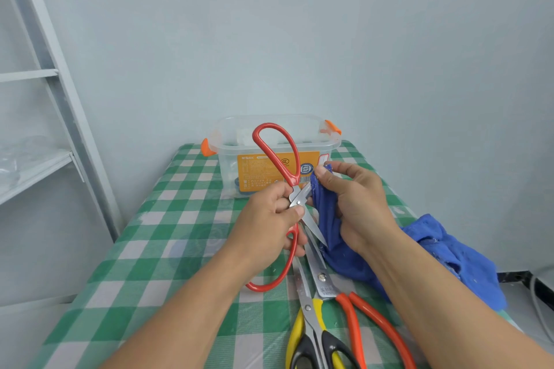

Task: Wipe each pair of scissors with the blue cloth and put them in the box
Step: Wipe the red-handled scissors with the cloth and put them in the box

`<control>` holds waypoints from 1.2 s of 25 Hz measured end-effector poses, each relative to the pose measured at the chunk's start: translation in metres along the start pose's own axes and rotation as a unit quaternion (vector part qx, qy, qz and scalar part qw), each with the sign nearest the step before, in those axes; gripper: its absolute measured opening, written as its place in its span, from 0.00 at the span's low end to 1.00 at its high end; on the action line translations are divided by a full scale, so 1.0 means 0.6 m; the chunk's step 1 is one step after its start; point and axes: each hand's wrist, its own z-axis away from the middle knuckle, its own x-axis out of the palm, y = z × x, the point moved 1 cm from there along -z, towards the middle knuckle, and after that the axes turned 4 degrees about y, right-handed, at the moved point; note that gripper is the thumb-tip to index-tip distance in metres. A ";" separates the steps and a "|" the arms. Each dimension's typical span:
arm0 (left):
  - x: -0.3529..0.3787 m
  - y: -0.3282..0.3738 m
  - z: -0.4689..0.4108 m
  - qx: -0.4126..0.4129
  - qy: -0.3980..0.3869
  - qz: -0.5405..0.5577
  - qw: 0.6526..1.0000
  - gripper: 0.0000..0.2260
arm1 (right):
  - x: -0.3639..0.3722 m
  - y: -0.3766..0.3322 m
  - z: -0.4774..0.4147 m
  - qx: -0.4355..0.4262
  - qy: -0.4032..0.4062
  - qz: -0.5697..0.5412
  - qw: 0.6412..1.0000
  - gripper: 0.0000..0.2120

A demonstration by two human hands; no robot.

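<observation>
Our left hand (269,216) grips the red scissors (296,202) at the pivot, thumb across the joint, handles splayed wide and held above the table. Just beside it, our right hand (359,201) pinches the blue cloth (325,219) around one blade, and the rest of the cloth trails off to the right. The clear box (227,135) sits behind, at the far edge of the green checked table (180,219). Yellow scissors (295,335) and orange scissors (322,281) lie nearer us. There is a pale wall (359,39) beyond and a grey shelf frame (60,84) on the left.
</observation>
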 end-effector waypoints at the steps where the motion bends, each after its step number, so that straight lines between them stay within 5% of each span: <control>1: 0.001 0.001 0.000 0.001 -0.002 0.000 1.000 0.05 | 0.000 0.000 -0.001 -0.007 0.000 0.012 1.000 0.09; 17: -0.011 0.003 -0.002 -0.010 0.004 0.024 1.000 0.05 | -0.021 -0.005 -0.011 -0.050 0.051 -0.019 0.997 0.15; 30: -0.007 0.001 -0.004 -0.020 0.002 0.043 0.999 0.04 | -0.016 -0.001 0.007 -0.125 -0.090 0.078 0.985 0.05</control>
